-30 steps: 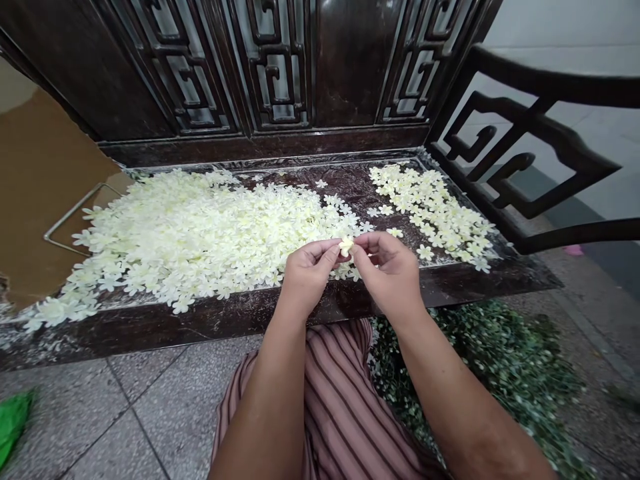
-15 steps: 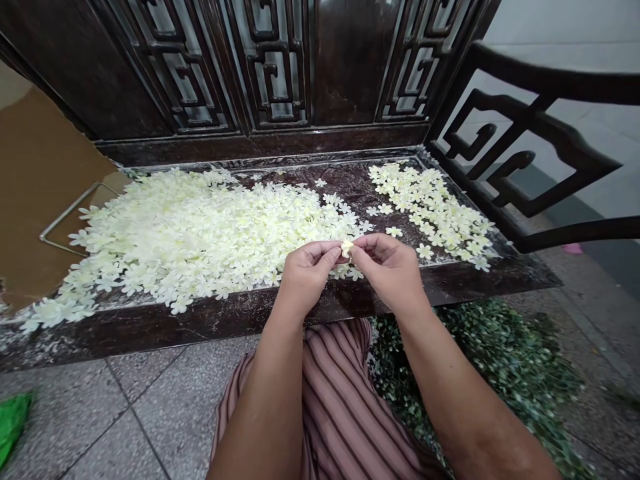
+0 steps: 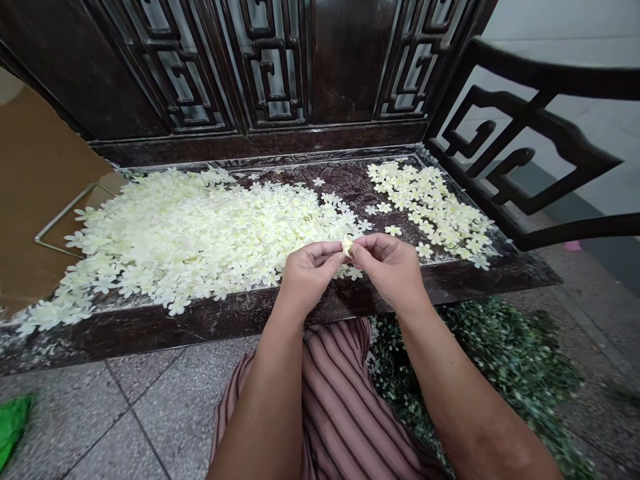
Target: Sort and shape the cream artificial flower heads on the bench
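A small pale-yellow flower (image 3: 347,248) is pinched between the fingertips of both my hands, above the front edge of the dark wooden bench. My left hand (image 3: 311,268) grips it from the left with thumb and forefinger. From the right, my right hand (image 3: 390,267) holds it the same way, and the fingers partly cover it. Just beyond my left hand spreads a large heap of white flowers (image 3: 210,230). A smaller group of yellowish flowers (image 3: 433,210) lies to the right, past my right hand.
The bench seat (image 3: 345,167) has a latticed back (image 3: 275,73) and a carved armrest (image 3: 540,133) at right. Brown cardboard (image 3: 45,193) with a bent metal rod (image 3: 63,217) stands at left. Green foliage (image 3: 490,367) lies below right; a green bag-like thing (image 3: 13,423) lies at lower left.
Both hands stay nearly in place. The flower between the fingertips has turned and shows less of its petals now. The view has shifted slightly.
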Demonstrator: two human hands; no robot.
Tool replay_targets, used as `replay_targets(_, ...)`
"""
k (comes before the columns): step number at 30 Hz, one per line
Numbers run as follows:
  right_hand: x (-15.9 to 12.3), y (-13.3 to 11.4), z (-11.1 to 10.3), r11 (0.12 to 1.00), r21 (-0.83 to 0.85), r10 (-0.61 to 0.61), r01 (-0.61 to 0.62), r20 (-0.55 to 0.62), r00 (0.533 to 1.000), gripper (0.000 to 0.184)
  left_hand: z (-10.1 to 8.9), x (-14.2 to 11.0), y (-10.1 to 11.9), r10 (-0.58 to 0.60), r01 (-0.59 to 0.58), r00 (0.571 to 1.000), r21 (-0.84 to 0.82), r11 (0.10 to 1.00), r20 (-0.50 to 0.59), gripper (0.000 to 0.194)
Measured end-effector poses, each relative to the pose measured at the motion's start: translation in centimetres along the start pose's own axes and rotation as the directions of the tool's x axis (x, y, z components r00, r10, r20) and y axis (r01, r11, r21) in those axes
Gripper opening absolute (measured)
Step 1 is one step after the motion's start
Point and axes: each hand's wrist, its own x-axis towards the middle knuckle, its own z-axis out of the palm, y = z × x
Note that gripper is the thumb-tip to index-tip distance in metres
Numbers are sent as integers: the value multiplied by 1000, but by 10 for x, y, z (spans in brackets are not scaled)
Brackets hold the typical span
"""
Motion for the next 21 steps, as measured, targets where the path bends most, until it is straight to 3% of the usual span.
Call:
replay_targets(8,1,0,-2,999,-43,-33,33,4,999,9,3,-1,0,3,-3,1000,-21,1000,-14,19)
replay_targets(16,1,-2,-2,998,-39,-46,45,-16,999,12,4,-2,1,-17,16,1000,-45,999,-20,32)
replay_targets(21,2,-3,-1,999,-21,-28,28,-25,999,11,4,-1,0,-16,15,1000,-46,999,-18,28)
